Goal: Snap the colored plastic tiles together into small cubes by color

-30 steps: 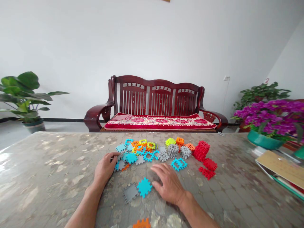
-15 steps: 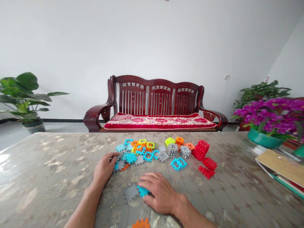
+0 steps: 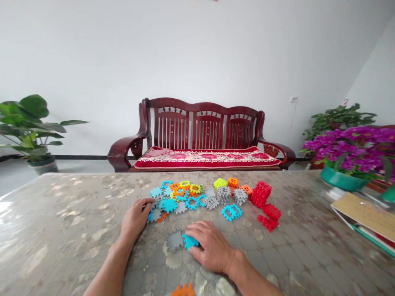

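My right hand [image 3: 211, 248] rests on the table with its fingers closed over a blue interlocking square piece [image 3: 189, 241], partly hidden under them. A grey square piece [image 3: 174, 239] with toothed edges lies flat against its left side; I cannot tell whether they are locked together. At the left edge of the loose pile, my left hand [image 3: 135, 218] lies on the table, thumb and forefinger apart. Its fingertips touch or nearly touch the blue and grey pieces [image 3: 156, 214] there. An orange toothed piece [image 3: 184, 290] shows at the bottom edge, cut off by the frame.
Beyond my hands lie mixed pieces, including a blue solid one [image 3: 168, 204], grey stacks [image 3: 224, 195] and a red stack [image 3: 261, 194]. A blue frame piece [image 3: 231, 212] lies apart. Purple flowers in a teal pot [image 3: 344, 179] and a folder [image 3: 367, 213] stand at the right.
My right hand has slid the blue piece, and the grey piece beside it, a little to the right and away from me. My left hand has stayed in place.
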Demonstrator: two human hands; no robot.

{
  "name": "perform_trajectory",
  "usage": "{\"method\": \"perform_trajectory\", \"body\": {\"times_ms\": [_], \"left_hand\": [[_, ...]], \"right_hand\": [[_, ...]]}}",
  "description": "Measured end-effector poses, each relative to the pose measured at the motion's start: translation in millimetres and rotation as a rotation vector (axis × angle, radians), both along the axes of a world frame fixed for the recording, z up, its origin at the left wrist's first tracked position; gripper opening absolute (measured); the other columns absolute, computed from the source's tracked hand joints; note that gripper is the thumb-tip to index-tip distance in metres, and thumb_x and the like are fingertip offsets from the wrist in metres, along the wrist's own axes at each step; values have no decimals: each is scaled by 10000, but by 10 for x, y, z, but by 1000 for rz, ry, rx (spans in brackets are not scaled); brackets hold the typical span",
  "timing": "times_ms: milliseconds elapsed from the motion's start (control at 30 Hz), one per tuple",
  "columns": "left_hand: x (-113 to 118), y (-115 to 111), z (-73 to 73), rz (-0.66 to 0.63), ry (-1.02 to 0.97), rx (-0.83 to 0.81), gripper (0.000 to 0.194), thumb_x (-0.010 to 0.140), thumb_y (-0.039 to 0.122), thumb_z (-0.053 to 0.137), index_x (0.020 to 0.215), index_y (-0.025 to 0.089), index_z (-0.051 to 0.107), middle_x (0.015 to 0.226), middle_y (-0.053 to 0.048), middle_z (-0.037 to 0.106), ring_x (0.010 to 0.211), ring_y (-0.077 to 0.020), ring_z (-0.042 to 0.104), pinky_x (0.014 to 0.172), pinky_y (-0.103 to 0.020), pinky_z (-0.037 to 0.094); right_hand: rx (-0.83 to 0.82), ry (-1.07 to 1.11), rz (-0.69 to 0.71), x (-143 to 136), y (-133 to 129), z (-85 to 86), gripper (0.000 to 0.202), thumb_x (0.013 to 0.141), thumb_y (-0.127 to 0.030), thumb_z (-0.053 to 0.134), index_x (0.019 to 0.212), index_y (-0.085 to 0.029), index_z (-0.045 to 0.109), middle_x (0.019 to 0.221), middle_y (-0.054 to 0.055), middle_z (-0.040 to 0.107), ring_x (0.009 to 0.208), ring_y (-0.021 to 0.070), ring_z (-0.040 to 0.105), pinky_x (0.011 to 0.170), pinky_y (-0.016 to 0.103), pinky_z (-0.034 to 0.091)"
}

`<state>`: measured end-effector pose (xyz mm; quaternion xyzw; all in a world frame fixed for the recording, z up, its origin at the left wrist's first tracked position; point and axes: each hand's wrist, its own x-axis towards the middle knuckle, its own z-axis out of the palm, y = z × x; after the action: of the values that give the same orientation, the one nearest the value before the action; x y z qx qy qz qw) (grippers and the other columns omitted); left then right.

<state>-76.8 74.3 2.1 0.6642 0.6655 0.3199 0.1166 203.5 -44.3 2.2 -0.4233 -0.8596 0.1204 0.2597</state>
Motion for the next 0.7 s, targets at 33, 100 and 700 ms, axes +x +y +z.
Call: {"method": "perform_trajectory", "body": {"times_ms": [33, 100, 700], "left_hand": [[0, 0, 1, 0, 1, -1, 343, 833, 320, 436, 993, 250, 731, 1089, -29, 745, 991, -205, 679, 860, -276, 499], [-3, 2, -2, -4, 2, 6, 338, 833, 316, 437, 988, 250, 731, 1085, -30, 746, 990, -204, 678, 860, -277, 499], [-18, 27, -65, -3, 7, 9, 334, 853, 317, 441, 1015, 251, 726, 1103, -29, 739, 1000, -185, 669, 877, -266, 496]], "right_hand": [[0, 0, 0, -1, 0, 3, 389, 844, -260, 642, 1233, -254, 619, 1296, 35, 641, 1190, 194, 547, 1070, 340, 378], [1, -1, -1, -3, -1, 6, 379, 849, -263, 634, 1228, -252, 622, 1291, 40, 645, 1185, 198, 549, 1064, 344, 382], [-17, 20, -7, 7, 6, -5, 407, 840, -258, 665, 1244, -261, 617, 1295, 32, 640, 1188, 201, 545, 1066, 356, 383]]}}
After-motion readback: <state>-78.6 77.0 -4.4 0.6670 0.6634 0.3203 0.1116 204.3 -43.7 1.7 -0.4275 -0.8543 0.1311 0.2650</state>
